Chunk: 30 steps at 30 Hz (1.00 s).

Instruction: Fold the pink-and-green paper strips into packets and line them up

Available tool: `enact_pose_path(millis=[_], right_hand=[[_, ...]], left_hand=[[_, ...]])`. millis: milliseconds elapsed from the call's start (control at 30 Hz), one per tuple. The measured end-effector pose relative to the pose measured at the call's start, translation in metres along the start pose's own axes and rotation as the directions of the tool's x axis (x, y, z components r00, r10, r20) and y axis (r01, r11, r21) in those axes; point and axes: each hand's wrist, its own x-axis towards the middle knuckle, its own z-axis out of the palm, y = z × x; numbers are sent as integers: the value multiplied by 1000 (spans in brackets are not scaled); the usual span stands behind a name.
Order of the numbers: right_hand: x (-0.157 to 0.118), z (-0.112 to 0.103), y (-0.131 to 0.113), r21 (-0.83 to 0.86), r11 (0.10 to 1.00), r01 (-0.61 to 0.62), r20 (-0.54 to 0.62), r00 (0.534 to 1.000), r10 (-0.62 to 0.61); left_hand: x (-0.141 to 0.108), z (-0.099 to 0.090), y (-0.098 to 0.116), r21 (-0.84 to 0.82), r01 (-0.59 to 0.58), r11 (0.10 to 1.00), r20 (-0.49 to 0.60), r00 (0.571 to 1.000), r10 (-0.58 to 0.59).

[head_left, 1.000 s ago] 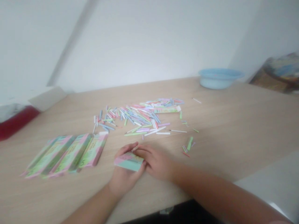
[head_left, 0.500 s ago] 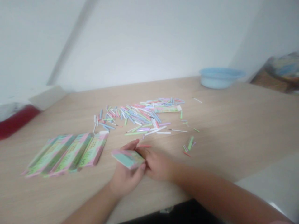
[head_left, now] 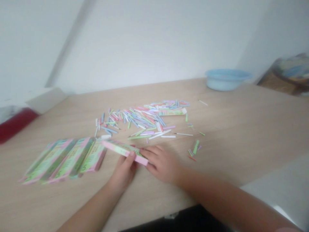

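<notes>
Gripping slim printed box (head_left: 119, 149) in left hand (head_left: 124, 170), closed near its right end; touching same end with half-curled right hand (head_left: 164, 163), unclear if gripping. Holding box over counter (head_left: 241, 138); risking bumping box row (head_left: 70, 158) by dipping left tip.

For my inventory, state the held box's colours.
The held box is mainly pink and light green, seen best in the head view.

1 head-worn camera looks forward and down from above and behind the grip of the left hand (head_left: 124, 169), the right hand (head_left: 163, 163) beside it, showing the 2 forearms (head_left: 93, 204) nearby and, beyond the grip, tabletop (head_left: 241, 135) and pale wall (head_left: 156, 42).
</notes>
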Motion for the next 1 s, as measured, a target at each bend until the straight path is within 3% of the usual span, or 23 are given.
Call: enact_pose_path(millis=[133,300,533,733,1000], right_hand=[[0,0,3,50,998,39,-85,996,-34],[-2,4,3,70,996,62,-150,987,-51],[-2,0,3,121,991,52,-163,986,-32],[1,-11,6,237,970,50,-80,996,-32],[3,-9,10,517,855,41,-138,990,36]], left_hand=[[0,3,8,-120,159,980,89,985,-149],[-1,4,14,-205,252,946,178,960,-217],[-2,3,18,-222,288,932,218,946,-240],[-2,0,21,-256,294,921,241,942,-234],[-3,-2,22,-273,325,905,189,941,-281]])
